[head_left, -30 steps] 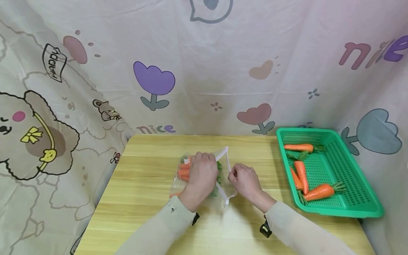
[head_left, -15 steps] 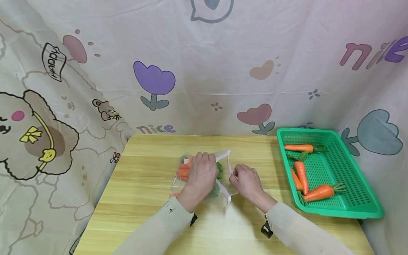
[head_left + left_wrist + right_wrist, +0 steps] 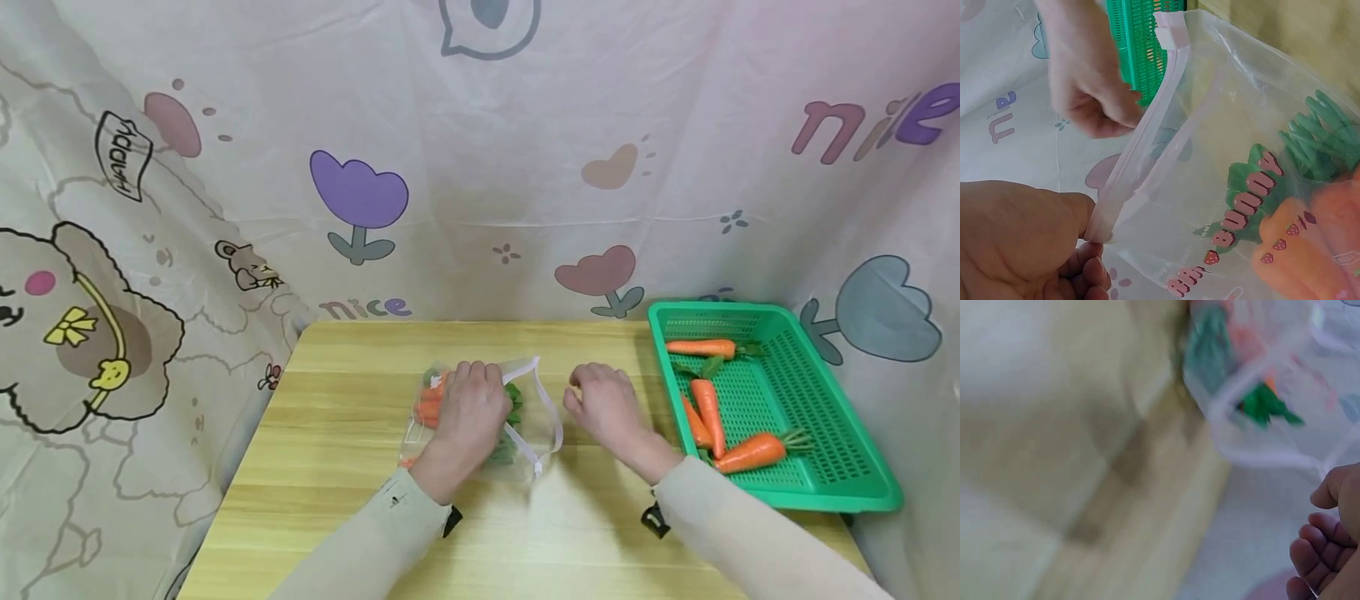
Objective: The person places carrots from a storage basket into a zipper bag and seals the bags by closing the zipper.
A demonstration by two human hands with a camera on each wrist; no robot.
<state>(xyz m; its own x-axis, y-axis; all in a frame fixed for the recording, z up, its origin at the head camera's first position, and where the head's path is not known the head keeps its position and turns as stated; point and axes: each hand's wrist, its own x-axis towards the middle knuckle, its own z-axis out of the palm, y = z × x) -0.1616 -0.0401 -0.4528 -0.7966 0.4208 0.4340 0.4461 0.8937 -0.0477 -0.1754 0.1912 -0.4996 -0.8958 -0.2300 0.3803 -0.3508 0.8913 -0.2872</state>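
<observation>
A clear zip bag [image 3: 545, 417] with a whitish slider strip lies on the table, its mouth spread toward the right. Carrots [image 3: 1297, 244] with green tops show through its printed plastic. My left hand [image 3: 474, 412] pinches the bag's top edge between thumb and fingers, plainest in the left wrist view, where the slider [image 3: 1172, 32] sits at the strip's far end. Just right of the bag mouth is my right hand [image 3: 609, 406], apart from the strip, fingers loosely curled and thumb away from them. Nothing is in it in the right wrist view.
At the right stands a green plastic basket [image 3: 840, 425] holding several loose carrots [image 3: 753, 452]. The wooden table [image 3: 330, 467] ends at a patterned cloth [image 3: 465, 275] hung behind and at both sides.
My right hand has let go of the bag's edge and moved right, toward the basket. The left hand keeps its grip on the bag. The mouth's right side now bows outward.
</observation>
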